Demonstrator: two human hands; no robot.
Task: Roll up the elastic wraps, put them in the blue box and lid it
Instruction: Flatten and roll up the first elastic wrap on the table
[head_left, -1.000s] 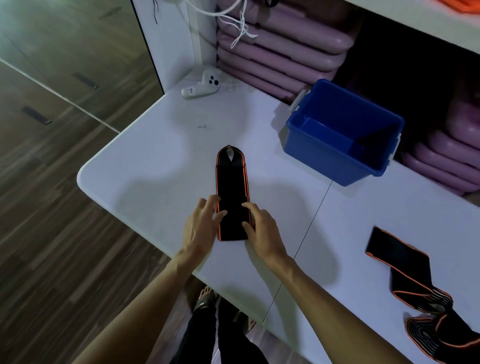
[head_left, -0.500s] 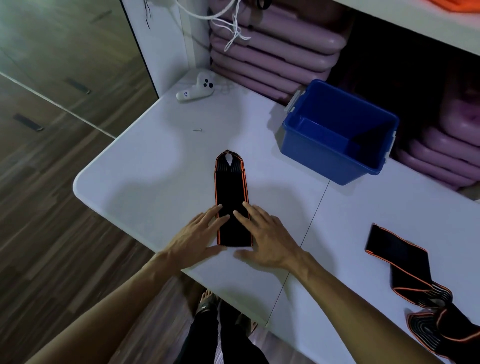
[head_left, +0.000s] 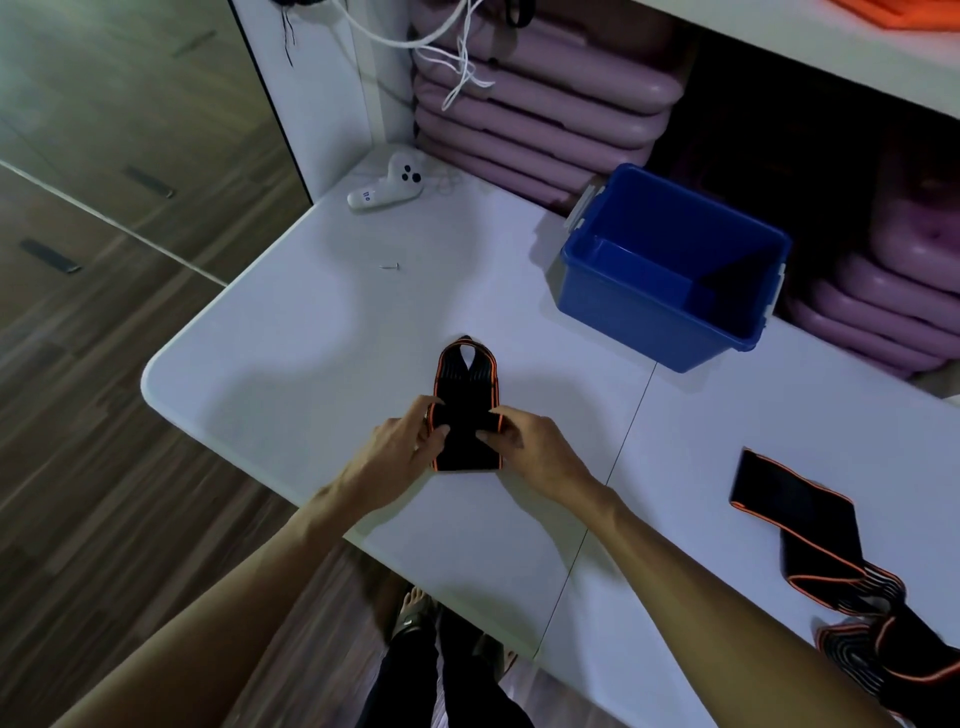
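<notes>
wrap (head_left: 464, 389): black elastic, orange edging, ribbed weave; lies on the table (head_left: 291, 364) near its front edge. Far end flat, rounded tip with a pale notch. Near end turned over into a short thick fold or roll.
left hand (head_left: 395, 452): on the wrap's left edge, thumb on top of the fold, fingers curled in, pinching it.
right hand (head_left: 535, 449): mirrors it on the right edge, thumb and fingertips closed on the fold.
second wrap (head_left: 800, 525): same colours, loose and unrolled at the table's right; one flat end toward the middle, the rest bunched in a heap.
box (head_left: 670, 275): blue, open, upright, pale latches on its ends; well apart from the wrap, back right. Inside looks empty, far corner in shadow.
hidden: how many turns the fold has, can't tell, hands cover both sides. Heap of the second wrap cut off by the right and bottom frame edges.
lid: can't make one out.
</notes>
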